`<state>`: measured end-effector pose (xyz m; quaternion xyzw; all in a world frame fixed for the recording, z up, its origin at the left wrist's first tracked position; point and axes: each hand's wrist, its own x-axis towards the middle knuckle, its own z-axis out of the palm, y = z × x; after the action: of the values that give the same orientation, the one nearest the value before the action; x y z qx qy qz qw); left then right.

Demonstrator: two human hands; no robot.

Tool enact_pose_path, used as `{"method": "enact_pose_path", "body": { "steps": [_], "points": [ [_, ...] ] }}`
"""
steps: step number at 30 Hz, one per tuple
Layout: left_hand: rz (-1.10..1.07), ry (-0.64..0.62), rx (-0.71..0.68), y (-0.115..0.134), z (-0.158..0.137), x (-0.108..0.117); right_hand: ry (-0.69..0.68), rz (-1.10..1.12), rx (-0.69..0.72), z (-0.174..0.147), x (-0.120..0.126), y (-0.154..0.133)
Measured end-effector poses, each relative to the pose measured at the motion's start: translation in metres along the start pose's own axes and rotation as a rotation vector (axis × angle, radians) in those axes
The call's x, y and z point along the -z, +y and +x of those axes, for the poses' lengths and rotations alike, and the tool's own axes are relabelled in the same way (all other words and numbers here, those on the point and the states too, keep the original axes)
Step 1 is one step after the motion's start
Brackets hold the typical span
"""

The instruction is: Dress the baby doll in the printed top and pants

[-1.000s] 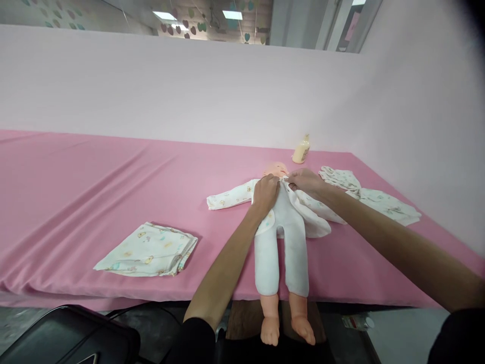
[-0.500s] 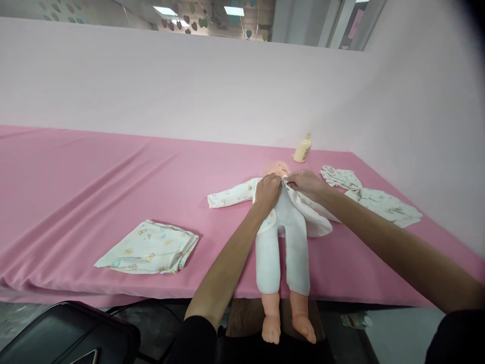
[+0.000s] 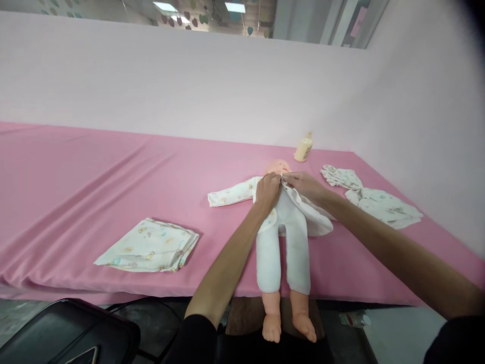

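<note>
A baby doll [image 3: 268,260] with a white cloth body lies on its back, its feet hanging over the table's front edge. It wears a white printed baby shirt [image 3: 233,194], which lies open at the front with one sleeve stretched out to the left. At the doll's neck, my left hand [image 3: 269,189] is closed on the shirt's edge. Close beside it, my right hand [image 3: 303,184] pinches the other front edge of the shirt. The fingertips of both hands almost meet, and they hide the exact part of the collar they grip. The doll's head [image 3: 277,166] shows just behind them.
A folded printed cloth [image 3: 149,246] lies on the pink sheet [image 3: 94,187] at the left. Behind the doll stands a pump bottle [image 3: 303,148]. Crumpled printed baby clothes [image 3: 382,206] lie at the right. A black chair [image 3: 68,331] is at the front left.
My right hand has shifted slightly left, bringing its fingertips nearer my left hand at the collar. The doll and the other things stay in place.
</note>
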<state>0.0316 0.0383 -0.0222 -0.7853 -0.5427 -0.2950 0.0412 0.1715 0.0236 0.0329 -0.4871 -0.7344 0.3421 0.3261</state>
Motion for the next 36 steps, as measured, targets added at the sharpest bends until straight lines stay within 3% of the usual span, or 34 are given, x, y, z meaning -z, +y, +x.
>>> {"method": "enact_pose_path", "body": {
  "steps": [6, 9, 18, 24, 28, 31, 36],
  "points": [
    [-0.028, 0.029, 0.059, 0.000, -0.001, -0.001, 0.210, -0.288, 0.262, 0.002, -0.022, 0.029],
    [-0.061, 0.045, 0.076, -0.002, 0.000, -0.002, 0.287, -0.341, 0.327, 0.001, -0.033, 0.037],
    [-0.376, 0.067, 0.223, -0.006, 0.007, -0.005, 0.332, -0.232, 0.350, 0.000, -0.045, 0.049],
    [-0.903, -0.044, 0.322, -0.011, 0.008, 0.003, 0.293, -0.191, 0.297, -0.002, -0.042, 0.043],
    [-1.243, -0.188, 0.450, -0.017, 0.009, 0.009, 0.282, -0.248, 0.367, -0.001, -0.041, 0.044],
    [-1.330, -0.232, 0.546, -0.020, 0.012, 0.008, 0.274, -0.299, 0.419, 0.000, -0.042, 0.047],
    [-1.303, -0.108, 0.568, -0.022, 0.014, 0.002, 0.226, -0.328, 0.397, 0.000, -0.041, 0.049]
  ]
}}
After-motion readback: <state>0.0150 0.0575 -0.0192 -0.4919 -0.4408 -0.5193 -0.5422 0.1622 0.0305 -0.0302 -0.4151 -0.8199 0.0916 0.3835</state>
